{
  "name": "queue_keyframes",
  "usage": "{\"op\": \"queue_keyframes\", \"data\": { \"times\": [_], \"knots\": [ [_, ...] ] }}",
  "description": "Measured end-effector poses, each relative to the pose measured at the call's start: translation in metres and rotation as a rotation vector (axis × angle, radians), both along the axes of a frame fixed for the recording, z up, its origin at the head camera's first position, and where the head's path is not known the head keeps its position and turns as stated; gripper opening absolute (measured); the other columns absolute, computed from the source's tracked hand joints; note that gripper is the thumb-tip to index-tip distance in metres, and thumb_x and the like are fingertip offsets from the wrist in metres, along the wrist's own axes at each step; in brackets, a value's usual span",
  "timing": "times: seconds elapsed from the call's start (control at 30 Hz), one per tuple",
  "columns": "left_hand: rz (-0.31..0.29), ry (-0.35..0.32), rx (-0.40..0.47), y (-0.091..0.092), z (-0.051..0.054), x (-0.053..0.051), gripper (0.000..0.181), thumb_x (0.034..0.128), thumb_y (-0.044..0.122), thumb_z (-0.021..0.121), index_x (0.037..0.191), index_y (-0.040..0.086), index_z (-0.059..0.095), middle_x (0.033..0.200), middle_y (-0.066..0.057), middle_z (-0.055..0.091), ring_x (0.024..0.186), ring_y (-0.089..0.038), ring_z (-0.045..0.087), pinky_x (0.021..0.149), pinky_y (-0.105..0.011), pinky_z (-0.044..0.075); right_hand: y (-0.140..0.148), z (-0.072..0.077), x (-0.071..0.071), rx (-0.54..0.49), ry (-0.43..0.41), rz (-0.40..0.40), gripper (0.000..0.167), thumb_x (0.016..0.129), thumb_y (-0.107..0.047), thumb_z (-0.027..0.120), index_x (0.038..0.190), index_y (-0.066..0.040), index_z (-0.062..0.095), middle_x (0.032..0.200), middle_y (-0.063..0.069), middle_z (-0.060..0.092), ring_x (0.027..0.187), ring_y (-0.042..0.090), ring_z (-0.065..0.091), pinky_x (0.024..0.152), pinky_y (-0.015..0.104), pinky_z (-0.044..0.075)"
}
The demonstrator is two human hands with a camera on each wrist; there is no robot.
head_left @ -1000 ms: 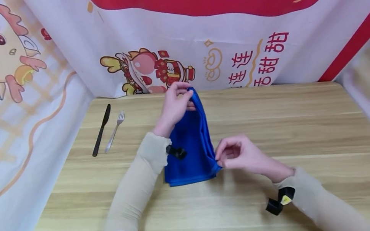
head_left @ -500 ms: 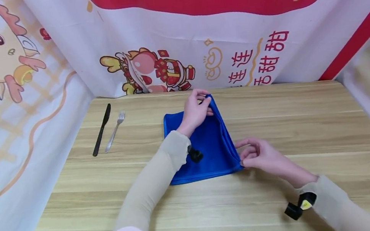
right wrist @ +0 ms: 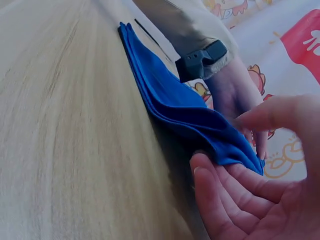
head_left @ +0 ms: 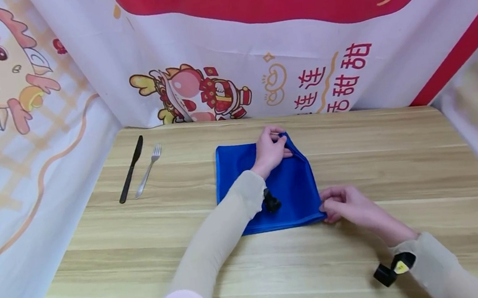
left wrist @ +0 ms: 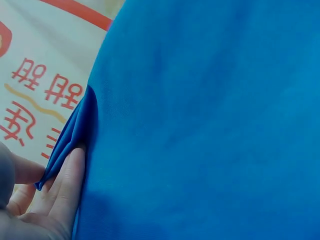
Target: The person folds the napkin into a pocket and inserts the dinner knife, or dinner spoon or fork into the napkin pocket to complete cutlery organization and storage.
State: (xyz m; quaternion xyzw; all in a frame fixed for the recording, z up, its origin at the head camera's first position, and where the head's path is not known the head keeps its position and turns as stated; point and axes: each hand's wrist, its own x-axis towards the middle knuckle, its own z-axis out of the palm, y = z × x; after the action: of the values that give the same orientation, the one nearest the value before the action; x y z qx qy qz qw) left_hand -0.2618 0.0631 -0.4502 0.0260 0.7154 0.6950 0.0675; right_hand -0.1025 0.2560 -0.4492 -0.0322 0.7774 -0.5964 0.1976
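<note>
Spreading wider than before, the blue cloth (head_left: 294, 187) lies over the worktop (head_left: 402, 164) — the left hand (head_left: 271, 152) pinches its far corner, the right hand (head_left: 350, 206) its near one; the flattening seems further along.

on the table (head_left: 290, 277), knife (head_left: 131, 169), fork (head_left: 148, 172), then cloth (head_left: 293, 187) lie left to right.

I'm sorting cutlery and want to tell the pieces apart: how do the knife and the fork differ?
The knife is black, while the fork is silver-coloured. The knife looks longer than the fork. The knife ends in a blade, the fork in tines. Both lie slanted the same way on the table, left of the blue cloth.
</note>
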Motion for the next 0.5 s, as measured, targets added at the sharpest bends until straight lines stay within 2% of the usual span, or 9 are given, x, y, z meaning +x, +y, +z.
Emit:
{"op": "queue_keyframes", "data": {
  "times": [0.17,0.33,0.5],
  "knots": [
    [0.021,0.002,0.002,0.007,-0.009,-0.002,0.015,0.1026,0.002,0.059,0.118,0.004,0.059,0.102,-0.013,0.057,0.066,-0.029,0.071,0.062,-0.034,0.061,-0.001,0.000,0.001,0.068,-0.054,-0.040,0.038,0.097,-0.026,0.071,0.112,0.008,0.062,0.083,0.012,0.070,0.073,0.025,0.070,0.069,0.034,0.060],
    [0.026,0.003,-0.009,0.010,-0.012,-0.003,0.015,0.1029,0.003,0.059,0.118,0.004,0.060,0.102,-0.012,0.057,0.065,-0.028,0.071,0.061,-0.033,0.060,0.002,-0.001,0.004,0.092,-0.040,0.013,0.023,0.098,-0.016,0.070,0.104,0.006,0.063,0.083,0.014,0.072,0.071,0.025,0.069,0.066,0.032,0.060],
    [0.034,0.017,-0.002,0.016,-0.009,-0.004,0.014,0.1029,0.002,0.058,0.117,0.003,0.061,0.098,-0.011,0.058,0.063,-0.026,0.069,0.061,-0.033,0.060,0.005,-0.001,0.006,0.087,-0.054,0.021,0.022,0.100,-0.015,0.067,0.105,0.006,0.063,0.085,0.015,0.073,0.073,0.028,0.070,0.068,0.033,0.060]
  ]
}}
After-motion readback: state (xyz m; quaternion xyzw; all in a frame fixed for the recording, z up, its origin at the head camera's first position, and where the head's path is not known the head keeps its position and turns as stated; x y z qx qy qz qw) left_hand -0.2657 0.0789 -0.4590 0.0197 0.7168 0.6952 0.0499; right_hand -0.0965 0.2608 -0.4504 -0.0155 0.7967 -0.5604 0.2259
